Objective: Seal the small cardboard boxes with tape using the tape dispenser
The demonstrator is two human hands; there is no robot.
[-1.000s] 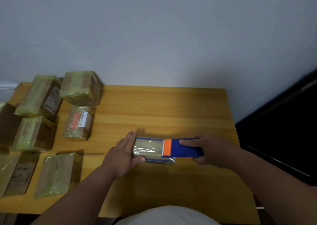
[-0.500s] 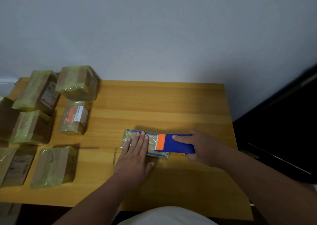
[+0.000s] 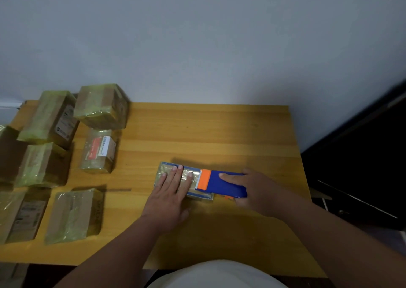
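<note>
In the head view, a small box (image 3: 184,179) lies flat at the centre of the wooden table (image 3: 219,134), wrapped in glossy tape. The left hand (image 3: 169,197) lies on its left half, fingers straight and close together, pressing down. The right hand (image 3: 257,191) grips the blue dispenser (image 3: 222,184), index finger laid along its top; the dispenser's orange end (image 3: 205,179) rests on the box's right end. Taped boxes (image 3: 72,215) crowd the left part of the frame, reaching the table's left edge, and the nearest one lies well apart from the left hand. Bare wood spreads above the box to the table's far edge at the wall (image 3: 197,46), and below it to the near edge. The right hand sits near the table's right edge, beyond which is dark floor (image 3: 362,178).
</note>
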